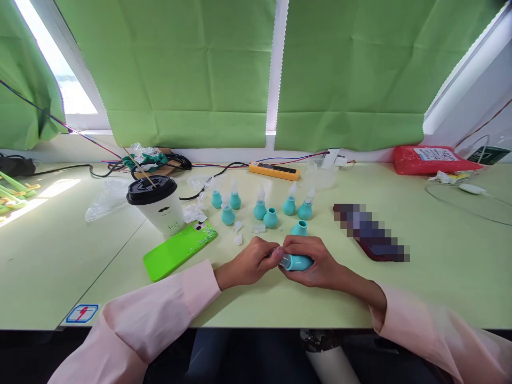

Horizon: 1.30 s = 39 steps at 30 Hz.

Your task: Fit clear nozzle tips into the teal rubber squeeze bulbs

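Observation:
My right hand (314, 261) is wrapped round a teal bulb (301, 262) lying on its side near the table's front. My left hand (256, 261) pinches the clear tip (285, 261) at the bulb's left end. Just behind my right hand stands an open teal bulb (299, 228) with no tip. Farther back, several teal bulbs with clear tips stand upright, one of them at the left (228, 215). Among them is another bulb without a tip (271, 218). Small clear pieces (239, 239) lie to the left of these.
On the pale green table (440, 288), a lidded paper cup (162, 213) and a green phone case (178, 250) are at left. A dark phone (370, 234) lies at right. Behind are a yellow device (274, 171), cables and a red package (432, 160).

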Available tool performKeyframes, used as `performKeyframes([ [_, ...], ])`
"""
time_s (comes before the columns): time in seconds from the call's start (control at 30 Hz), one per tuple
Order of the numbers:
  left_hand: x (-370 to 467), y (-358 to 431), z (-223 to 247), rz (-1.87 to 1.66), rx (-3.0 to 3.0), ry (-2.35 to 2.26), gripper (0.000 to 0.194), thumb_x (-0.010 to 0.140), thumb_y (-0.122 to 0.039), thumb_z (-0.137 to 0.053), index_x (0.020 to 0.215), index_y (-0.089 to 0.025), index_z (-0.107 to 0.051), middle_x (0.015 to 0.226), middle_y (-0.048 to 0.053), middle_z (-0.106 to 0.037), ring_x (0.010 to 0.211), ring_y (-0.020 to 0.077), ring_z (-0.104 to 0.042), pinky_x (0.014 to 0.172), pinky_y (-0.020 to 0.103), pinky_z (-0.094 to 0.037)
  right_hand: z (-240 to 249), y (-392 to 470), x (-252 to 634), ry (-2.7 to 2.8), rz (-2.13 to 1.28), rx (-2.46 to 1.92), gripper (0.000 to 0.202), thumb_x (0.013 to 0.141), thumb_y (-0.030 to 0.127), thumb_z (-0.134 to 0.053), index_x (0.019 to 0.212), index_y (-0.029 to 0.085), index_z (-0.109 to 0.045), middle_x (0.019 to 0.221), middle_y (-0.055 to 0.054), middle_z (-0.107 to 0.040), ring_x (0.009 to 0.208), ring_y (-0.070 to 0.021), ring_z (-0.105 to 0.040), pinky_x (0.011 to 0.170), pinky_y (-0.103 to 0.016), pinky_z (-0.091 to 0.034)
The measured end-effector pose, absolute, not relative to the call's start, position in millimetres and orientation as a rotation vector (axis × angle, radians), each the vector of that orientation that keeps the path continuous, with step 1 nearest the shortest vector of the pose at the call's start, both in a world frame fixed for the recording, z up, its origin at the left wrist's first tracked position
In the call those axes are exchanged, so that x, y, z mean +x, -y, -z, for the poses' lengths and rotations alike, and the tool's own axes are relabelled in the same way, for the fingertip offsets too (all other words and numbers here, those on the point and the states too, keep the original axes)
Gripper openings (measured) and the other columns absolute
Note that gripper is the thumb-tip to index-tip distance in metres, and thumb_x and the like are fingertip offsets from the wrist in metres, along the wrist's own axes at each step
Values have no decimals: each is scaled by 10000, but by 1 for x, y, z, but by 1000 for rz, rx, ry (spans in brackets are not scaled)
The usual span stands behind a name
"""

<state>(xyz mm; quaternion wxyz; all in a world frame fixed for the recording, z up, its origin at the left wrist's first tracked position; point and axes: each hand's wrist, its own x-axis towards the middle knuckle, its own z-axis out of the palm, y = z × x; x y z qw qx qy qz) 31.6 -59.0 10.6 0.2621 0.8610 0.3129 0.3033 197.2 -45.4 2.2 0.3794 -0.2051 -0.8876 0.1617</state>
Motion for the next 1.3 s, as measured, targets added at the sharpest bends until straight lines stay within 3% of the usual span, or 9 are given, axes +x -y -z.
performKeyframes([
  [0.73, 37, 62, 0, -825, 1885, -867, 417, 818, -431, -244, 501, -164, -283, 454, -51, -259, 421, 48, -217, 374, 196, -195, -7, 41, 200, 2286, -476, -446, 41, 642, 233, -569, 650, 203, -541, 602, -7, -541, 527, -107, -486, 501, -224, -398],
  [0.97, 36, 63, -10, -1017, 1686, -831, 468, 788, -535, -240, 502, -167, -286, 452, -59, -248, 403, 38, -198, 364, 196, -171, -8, 41, 202, 2274, -418, -416, 37, 661, 222, -576, 694, 208, -567, 626, -14, -538, 550, -109, -506, 492, -221, -398],
  [1.17, 27, 50, -16, -1158, 1678, -865, 393, 803, -486, -304, 639, -145, -410, 493, -28, -430, 435, 60, -389, 421, 203, -319, -33, 29, 222, 2051, -307, -672, 131, 686, 324, -572, 766, 224, -601, 700, -39, -570, 637, -161, -540, 573, -291, -437],
  [1.3, 27, 42, -11, -1226, 1589, -841, 316, 787, -438, -394, 723, -136, -457, 583, 5, -530, 526, 92, -517, 488, 225, -434, -45, 4, 243, 2011, -159, -937, 192, 730, 395, -510, 695, 229, -600, 648, -36, -525, 553, -141, -480, 502, -275, -391],
])
